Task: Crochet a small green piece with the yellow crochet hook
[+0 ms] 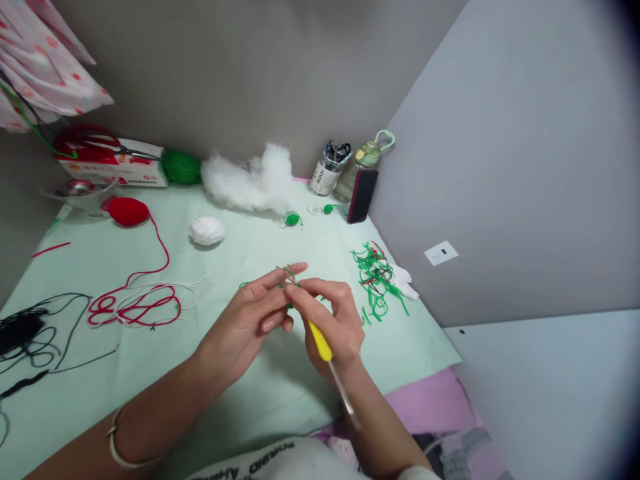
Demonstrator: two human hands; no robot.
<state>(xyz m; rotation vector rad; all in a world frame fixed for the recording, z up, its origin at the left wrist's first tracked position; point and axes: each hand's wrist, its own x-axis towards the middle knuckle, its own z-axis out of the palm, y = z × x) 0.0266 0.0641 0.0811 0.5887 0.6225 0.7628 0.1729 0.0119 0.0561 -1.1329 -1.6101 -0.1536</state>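
Note:
My left hand [245,317] pinches a small piece of green yarn [290,269], with strands running over its raised index finger. Most of the piece is hidden behind the fingers. In my right hand [335,323] is a crochet hook with a yellow grip [320,340]; its silvery shaft points back toward the wrist. The hook's working end is at the yarn, between the two hands, too small to make out. Both hands meet above the middle of the pale green table cover [280,400], fingertips almost touching.
Red yarn [129,211], black yarn [23,331], a white ball [207,230] and a green ball [181,167] lie left. White stuffing [250,177] sits behind. Yarn scraps [377,277], a phone [363,196], a bottle [367,157] and a pen cup [326,173] stand right, near the wall.

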